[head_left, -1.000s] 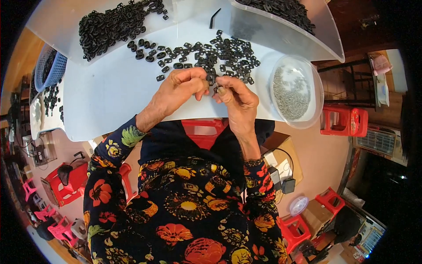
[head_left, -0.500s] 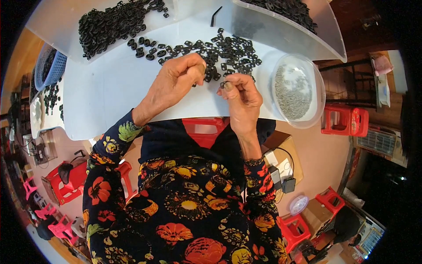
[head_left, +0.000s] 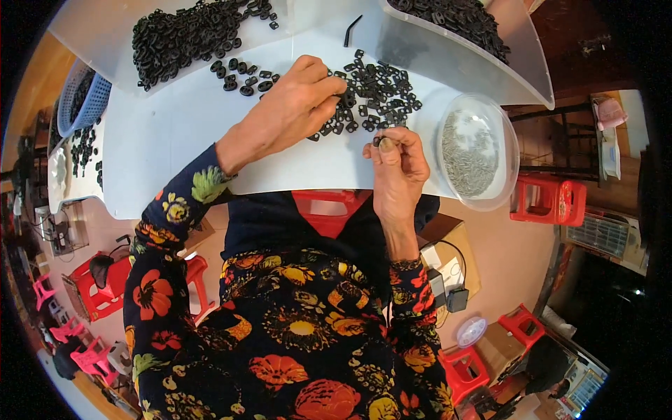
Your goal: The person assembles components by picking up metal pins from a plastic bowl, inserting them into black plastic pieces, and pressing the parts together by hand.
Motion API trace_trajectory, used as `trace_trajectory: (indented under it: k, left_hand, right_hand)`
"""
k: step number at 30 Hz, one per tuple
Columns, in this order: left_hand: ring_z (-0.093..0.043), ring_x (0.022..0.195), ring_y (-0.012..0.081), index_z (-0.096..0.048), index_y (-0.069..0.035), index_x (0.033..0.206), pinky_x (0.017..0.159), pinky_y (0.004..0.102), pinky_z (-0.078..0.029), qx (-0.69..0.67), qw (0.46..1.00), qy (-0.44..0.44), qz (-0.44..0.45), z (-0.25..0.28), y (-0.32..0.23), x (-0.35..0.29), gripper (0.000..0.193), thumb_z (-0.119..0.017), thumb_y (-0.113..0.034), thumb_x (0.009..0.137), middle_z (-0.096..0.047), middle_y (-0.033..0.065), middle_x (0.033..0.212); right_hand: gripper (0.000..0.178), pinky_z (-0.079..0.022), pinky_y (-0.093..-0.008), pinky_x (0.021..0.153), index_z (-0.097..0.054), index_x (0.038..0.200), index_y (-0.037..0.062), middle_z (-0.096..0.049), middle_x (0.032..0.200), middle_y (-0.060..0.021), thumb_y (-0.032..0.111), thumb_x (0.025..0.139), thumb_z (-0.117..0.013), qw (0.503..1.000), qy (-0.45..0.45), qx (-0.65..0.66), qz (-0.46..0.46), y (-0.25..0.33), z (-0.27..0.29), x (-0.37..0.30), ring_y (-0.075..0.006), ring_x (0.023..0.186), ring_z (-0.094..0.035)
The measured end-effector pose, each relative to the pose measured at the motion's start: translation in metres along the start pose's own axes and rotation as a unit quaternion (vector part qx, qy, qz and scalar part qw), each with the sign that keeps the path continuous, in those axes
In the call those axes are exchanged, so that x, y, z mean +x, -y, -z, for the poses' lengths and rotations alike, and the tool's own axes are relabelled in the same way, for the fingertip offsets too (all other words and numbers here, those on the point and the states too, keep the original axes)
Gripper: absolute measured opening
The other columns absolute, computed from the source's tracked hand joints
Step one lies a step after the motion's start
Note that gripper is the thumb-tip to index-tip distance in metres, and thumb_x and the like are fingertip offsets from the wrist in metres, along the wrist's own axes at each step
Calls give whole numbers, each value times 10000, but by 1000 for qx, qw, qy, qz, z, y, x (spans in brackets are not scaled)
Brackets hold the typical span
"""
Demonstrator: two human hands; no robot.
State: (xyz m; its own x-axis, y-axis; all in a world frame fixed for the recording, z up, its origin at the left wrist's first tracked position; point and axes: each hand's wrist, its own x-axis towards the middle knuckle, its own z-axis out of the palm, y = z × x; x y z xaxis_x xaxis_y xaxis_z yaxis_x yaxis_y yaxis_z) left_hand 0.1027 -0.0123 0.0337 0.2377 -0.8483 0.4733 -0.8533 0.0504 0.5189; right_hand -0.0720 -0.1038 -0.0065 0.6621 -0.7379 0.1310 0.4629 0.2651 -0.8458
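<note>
My right hand [head_left: 397, 168] is closed in a pinch at the table's near side, thumb against fingers. A small black plastic part [head_left: 378, 141] shows between the fingertips. My left hand [head_left: 294, 105] reaches over the left edge of a loose spread of small black plastic pieces with holes [head_left: 381, 91]. Its fingers are curled together, and the fingertips hide whatever they hold or touch. To the left of that spread lie several rounder black oval pieces [head_left: 246, 91]. Right of my right hand stands a clear round tub [head_left: 509, 164] of small silvery metal pins [head_left: 467, 150].
The white tabletop [head_left: 175, 154] carries a heap of black parts [head_left: 189, 42] at the back left. A translucent bin [head_left: 483, 70] of black parts stands back right, near a thin black bent stick [head_left: 351, 31]. A blue basket [head_left: 91, 105] is far left. Red stools [head_left: 549, 199] stand around.
My left hand has moved away from my right hand, up and right over the black pieces. My right hand has shifted slightly right and nearer, still pinching the black part.
</note>
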Motion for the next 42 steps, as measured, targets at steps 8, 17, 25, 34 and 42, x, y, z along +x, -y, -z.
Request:
trace_trajectory:
  k: [8, 17, 25, 34, 42]
  left_hand:
    - [-461, 927, 329, -565, 15, 882, 819, 403, -418, 114, 989, 83, -50, -23, 7, 14, 233, -660, -116, 715, -492, 159, 873]
    - [-460, 951, 341, -530, 25, 823, 846, 425, -417, 138, 984, 84, -71, -28, 3, 17, 166, -618, -44, 700, -487, 165, 900]
    - [-496, 900, 296, -566, 20, 929, 810, 379, -430, 70, 995, 41, -63, -22, 0, 12, 191, -603, -7, 744, -495, 145, 857]
    - [-583, 729, 85, -569, 45, 1086, 672, 235, -470, -342, 907, 91, 228, -16, -31, -17, 225, -527, -38, 881, -622, 68, 798]
    - [-568, 775, 87, -552, 36, 1043, 685, 240, -466, -454, 857, 40, 240, -29, -46, -29, 189, -460, -76, 923, -601, 35, 821]
  right_hand:
    - [121, -463, -299, 699, -573, 996, 11, -579, 844, -32, 67, 893, -600, 998, 29, -61, -16, 1, 3, -1, -92, 696, -491]
    - [128, -455, -286, 676, -578, 994, 0, -575, 822, -31, 50, 881, -613, 998, 24, -57, -18, 0, 1, 0, -95, 674, -480]
    - [93, -461, -223, 644, -586, 964, 7, -576, 787, -8, 35, 881, -615, 999, 19, -31, -13, 0, 0, 1, -69, 677, -521]
    - [110, -443, -235, 636, -571, 996, 1, -559, 782, -17, 42, 896, -592, 1000, 9, 20, -3, 0, -1, 2, -87, 664, -518]
    - [100, -453, -223, 635, -574, 996, 6, -564, 794, -15, 21, 898, -583, 999, 40, -26, -5, -1, 0, 3, -71, 682, -525]
